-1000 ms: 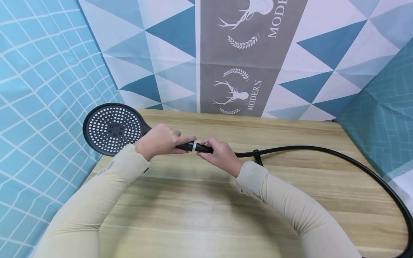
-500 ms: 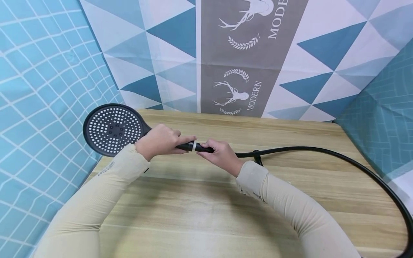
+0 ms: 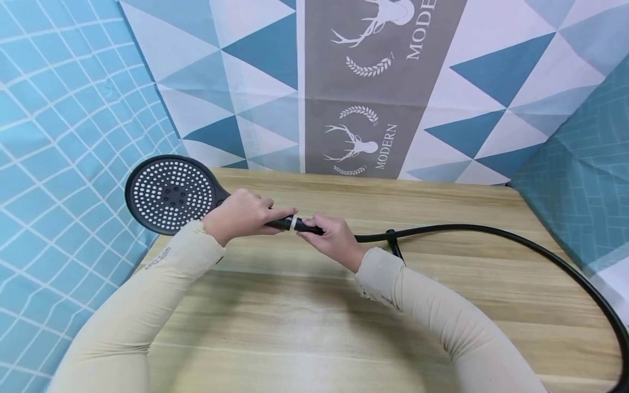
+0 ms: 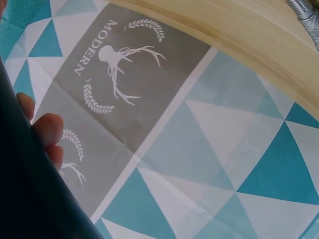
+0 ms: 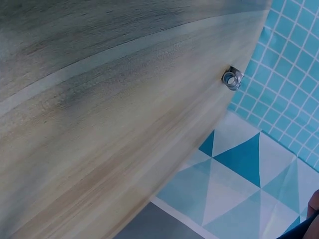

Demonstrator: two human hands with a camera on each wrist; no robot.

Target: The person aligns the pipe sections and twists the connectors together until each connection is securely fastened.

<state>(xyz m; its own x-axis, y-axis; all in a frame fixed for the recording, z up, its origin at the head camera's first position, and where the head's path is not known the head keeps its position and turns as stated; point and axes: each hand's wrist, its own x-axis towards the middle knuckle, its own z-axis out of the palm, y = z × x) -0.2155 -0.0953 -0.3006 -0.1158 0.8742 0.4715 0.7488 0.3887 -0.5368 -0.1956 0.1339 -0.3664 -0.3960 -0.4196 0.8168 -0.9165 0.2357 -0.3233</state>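
Note:
A black round shower head (image 3: 172, 194) faces up at the left in the head view, dotted with pale nozzles. My left hand (image 3: 241, 214) grips its handle, index finger straight along it toward a white ring (image 3: 294, 222). Just right of that ring, my right hand (image 3: 336, 239) pinches the black hose end between thumb and fingers, in line with the handle. From there the black hose (image 3: 472, 227) runs off to the right. In the left wrist view, fingertips (image 4: 48, 130) show past a large dark edge; the right wrist view catches only a bit of finger (image 5: 315, 204) at its corner.
Under the hose lies a small black bracket-like piece (image 3: 395, 246) on the wooden table (image 3: 295, 338). A shiny metal fitting (image 5: 232, 78) sits near the table's edge by the blue tiled sheet (image 5: 286, 64). A patterned backdrop (image 3: 265, 60) rises behind the table.
My right thumb sits lower on the hose end than a second ago, and that hand has shifted slightly left. The shower head has tipped a little up and left.

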